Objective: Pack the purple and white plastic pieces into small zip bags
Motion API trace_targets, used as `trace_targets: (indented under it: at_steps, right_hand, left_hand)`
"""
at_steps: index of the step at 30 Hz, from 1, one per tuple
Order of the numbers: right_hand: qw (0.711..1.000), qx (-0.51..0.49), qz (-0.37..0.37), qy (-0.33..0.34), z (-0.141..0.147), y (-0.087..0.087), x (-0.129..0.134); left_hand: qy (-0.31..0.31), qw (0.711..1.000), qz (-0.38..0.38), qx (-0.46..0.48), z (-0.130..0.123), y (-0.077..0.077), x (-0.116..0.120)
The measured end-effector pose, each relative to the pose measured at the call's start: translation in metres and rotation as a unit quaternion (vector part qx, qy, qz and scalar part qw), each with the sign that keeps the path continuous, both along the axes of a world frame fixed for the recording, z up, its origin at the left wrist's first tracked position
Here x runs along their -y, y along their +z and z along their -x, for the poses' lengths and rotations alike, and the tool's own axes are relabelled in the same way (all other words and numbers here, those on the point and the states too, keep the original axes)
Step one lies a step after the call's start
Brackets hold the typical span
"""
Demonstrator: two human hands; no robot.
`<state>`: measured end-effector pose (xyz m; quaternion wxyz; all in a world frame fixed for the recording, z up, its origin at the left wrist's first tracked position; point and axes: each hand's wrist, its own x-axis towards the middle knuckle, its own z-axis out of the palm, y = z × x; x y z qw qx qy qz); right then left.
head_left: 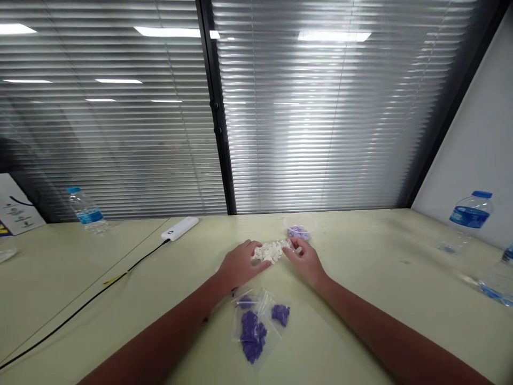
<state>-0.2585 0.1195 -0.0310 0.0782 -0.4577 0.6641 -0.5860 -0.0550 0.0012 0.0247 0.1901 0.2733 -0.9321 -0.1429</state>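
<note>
A heap of small white pieces lies on the table between my two hands. My left hand curves around the heap's left side, thumb and fingers spread apart and holding nothing. At the right edge of the heap, my right hand has thumb and fingertips drawn close together; what sits between them is too small to make out. Just behind it stands a clear round tub with light purple pieces. Nearer to me, between my forearms, are clear zip bags with dark purple pieces.
A white power strip or adapter with a black cable lies at left. Water bottles stand at the left and right, another clear bottle at the right edge. Blinds rise behind the table.
</note>
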Motion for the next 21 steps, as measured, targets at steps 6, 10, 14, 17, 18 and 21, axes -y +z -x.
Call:
trace_targets:
  at_steps: [6, 10, 14, 17, 18, 21]
  right_hand:
    - [1.0, -0.005, 0.002, 0.021, 0.012, -0.001, 0.017]
    - [0.999, -0.009, -0.008, 0.042, 0.013, -0.004, 0.015]
    - [0.995, -0.081, -0.014, 0.053, 0.009, -0.002, 0.009]
    - [0.978, -0.201, 0.008, 0.047, 0.006, 0.003, 0.004]
    - [0.971, -0.235, 0.015, 0.045, 0.006, 0.004, 0.003]
    - [0.959, -0.279, 0.021, 0.037, 0.007, 0.006, 0.001]
  left_hand:
    - [-0.05, 0.993, -0.043, 0.094, 0.026, 0.004, 0.032]
    - [-0.087, 0.986, -0.057, 0.134, 0.034, 0.014, 0.046]
    - [-0.131, 0.979, -0.035, 0.152, 0.038, 0.02, 0.045]
    - [-0.143, 0.978, -0.022, 0.149, 0.041, 0.017, 0.042]
    - [-0.143, 0.979, -0.021, 0.143, 0.041, 0.014, 0.041]
    - [-0.142, 0.981, -0.024, 0.131, 0.042, 0.009, 0.044]
